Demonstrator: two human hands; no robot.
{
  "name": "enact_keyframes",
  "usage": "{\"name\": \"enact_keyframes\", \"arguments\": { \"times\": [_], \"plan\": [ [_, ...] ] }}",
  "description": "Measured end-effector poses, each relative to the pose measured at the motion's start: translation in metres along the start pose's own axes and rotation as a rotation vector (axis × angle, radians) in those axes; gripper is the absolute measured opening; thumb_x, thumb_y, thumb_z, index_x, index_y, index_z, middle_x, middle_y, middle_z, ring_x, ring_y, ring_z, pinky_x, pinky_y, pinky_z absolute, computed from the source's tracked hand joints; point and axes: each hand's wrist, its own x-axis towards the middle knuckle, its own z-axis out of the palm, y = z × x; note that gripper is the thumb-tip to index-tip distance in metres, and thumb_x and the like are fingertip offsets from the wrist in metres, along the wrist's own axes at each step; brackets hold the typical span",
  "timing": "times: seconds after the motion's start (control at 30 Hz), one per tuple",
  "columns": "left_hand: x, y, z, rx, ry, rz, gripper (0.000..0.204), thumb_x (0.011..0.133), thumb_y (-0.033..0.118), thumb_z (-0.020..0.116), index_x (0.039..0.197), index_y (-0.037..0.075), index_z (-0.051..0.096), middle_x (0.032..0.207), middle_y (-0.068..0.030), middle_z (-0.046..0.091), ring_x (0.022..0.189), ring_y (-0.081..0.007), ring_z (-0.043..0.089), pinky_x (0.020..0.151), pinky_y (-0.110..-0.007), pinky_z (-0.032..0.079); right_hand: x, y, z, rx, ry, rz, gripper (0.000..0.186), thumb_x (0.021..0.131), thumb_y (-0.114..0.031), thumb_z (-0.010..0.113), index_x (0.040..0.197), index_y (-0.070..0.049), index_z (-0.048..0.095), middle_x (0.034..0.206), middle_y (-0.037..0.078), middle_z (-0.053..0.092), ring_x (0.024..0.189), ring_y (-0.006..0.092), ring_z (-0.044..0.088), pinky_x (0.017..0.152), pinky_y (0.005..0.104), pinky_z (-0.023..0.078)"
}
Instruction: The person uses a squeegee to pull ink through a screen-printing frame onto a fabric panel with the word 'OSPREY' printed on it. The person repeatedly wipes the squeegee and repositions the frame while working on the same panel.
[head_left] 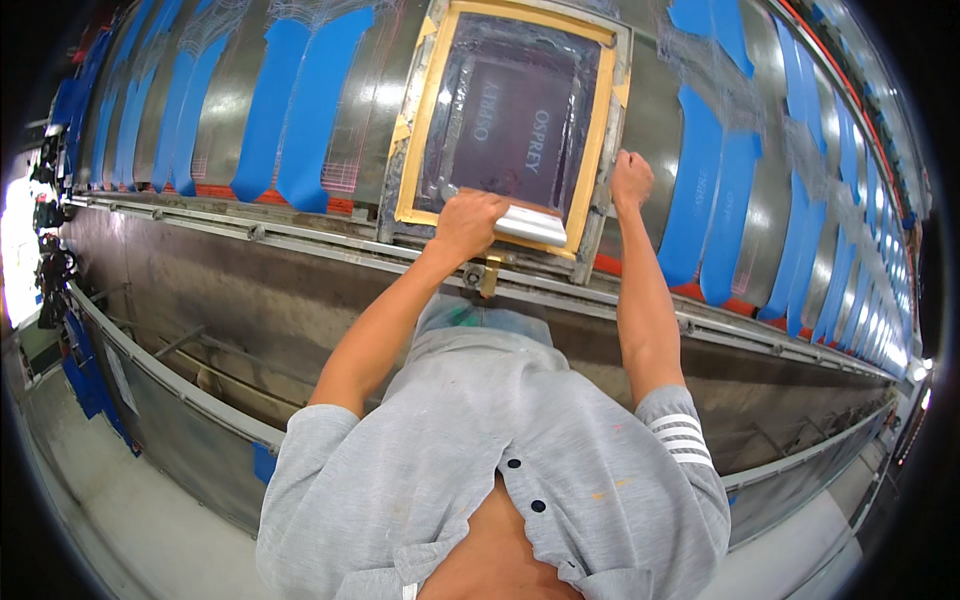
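Observation:
A screen printing frame [402,190] with yellow tape round its inner border lies on the long table in front of me. Its dark mesh [520,130] carries pale lettering. My left hand [468,226] is closed round one end of a squeegee [532,224], which has a silvery metal holder and a brownish strip along its top. The squeegee rests across the near end of the screen. At the frame's right edge, my right hand [631,181] is closed in a fist; what its fingers grip, if anything, is hidden.
Blue cut fabric pieces [300,110] lie on the table left of the frame, and more blue pieces [712,200] lie to the right. A metal rail [330,245] runs along the table's near edge. Behind me stands another long table edge [170,375].

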Motion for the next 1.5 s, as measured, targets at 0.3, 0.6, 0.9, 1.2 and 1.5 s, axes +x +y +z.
{"name": "enact_keyframes", "arguments": {
  "times": [0.3,0.6,0.9,1.2,1.5],
  "plan": [
    [-0.066,0.017,-0.013,0.042,-0.014,-0.022,0.037,0.076,-0.002,0.064,0.112,0.002,0.069,0.117,-0.0141,0.074,0.115,-0.03,0.069,0.094,-0.042,0.054,-0.022,-0.013,-0.016,-0.006,-0.018,0.095,0.039,0.095,-0.033,0.05,0.089,-0.003,0.074,0.093,0.025,0.073,0.09,0.0493,0.068,0.083,0.0575,0.052],
    [0.074,-0.028,-0.03,0.103,0.049,-0.048,0.041,0.077,-0.001,0.06,0.112,0.013,0.076,0.102,-0.0118,0.076,0.088,-0.0338,0.072,0.076,-0.045,0.057,-0.082,-0.016,-0.064,-0.141,-0.18,0.162,0.042,0.102,-0.04,0.051,0.099,-0.006,0.075,0.106,0.022,0.072,0.097,0.0454,0.067,0.087,0.0536,0.051],
    [0.218,-0.066,-0.115,0.214,-0.291,-0.207,0.032,0.079,0.013,0.064,0.104,0.025,0.081,0.095,-0.0138,0.077,0.089,-0.0347,0.074,0.078,-0.047,0.058,0.02,-0.165,-0.109,0.04,-0.011,-0.786,0.052,0.09,-0.041,0.076,0.13,-0.008,0.07,0.123,0.016,0.069,0.121,0.0368,0.06,0.1,0.047,0.047],
    [0.103,-0.041,-0.083,0.202,-0.111,-0.105,0.045,0.079,0.005,0.062,0.114,0.028,0.078,0.109,-0.0078,0.076,0.086,-0.0341,0.073,0.072,-0.045,0.059,-0.056,-0.158,-0.048,-0.12,-0.251,-0.862,0.025,0.076,-0.006,0.069,0.101,-0.005,0.069,0.102,0.012,0.067,0.101,0.033,0.062,0.092,0.0433,0.048],
    [-0.043,0.003,-0.072,-0.041,-0.145,-0.026,0.034,0.07,0.001,0.068,0.102,0.011,0.076,0.1,-0.011,0.076,0.087,-0.0312,0.074,0.072,-0.043,0.059,-0.216,-0.123,-0.088,-0.09,-0.369,-0.754,0.014,0.079,-0.007,0.063,0.091,-0.005,0.069,0.094,0.012,0.066,0.103,0.0294,0.062,0.101,0.0485,0.043]
  ]
}}
